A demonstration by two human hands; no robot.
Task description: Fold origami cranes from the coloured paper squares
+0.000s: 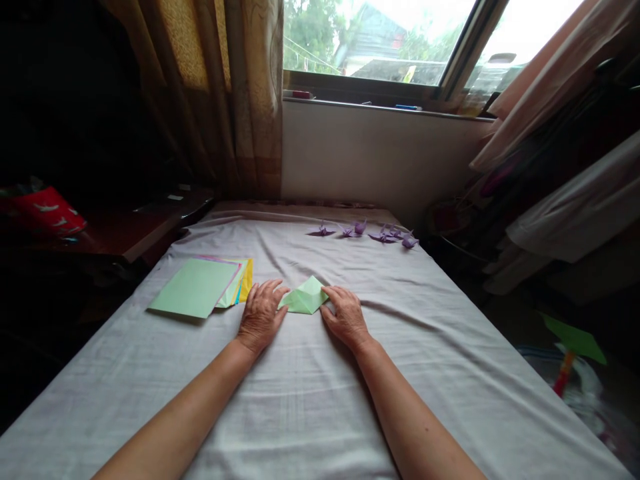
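Note:
A partly folded light green paper (306, 297) lies on the grey bedsheet (310, 393) in the middle of the view. My left hand (261, 315) rests flat on the sheet with its fingertips touching the paper's left edge. On the other side, my right hand (345, 316) lies palm down with its fingers at the paper's right corner. Neither hand lifts the paper; both press at its sides.
A stack of coloured paper sheets (203, 285), green on top, lies left of my left hand. Several purple folded paper cranes (367, 231) sit near the far edge. A dark wooden table (135, 230) stands to the left, hanging clothes (565, 173) to the right, a window behind.

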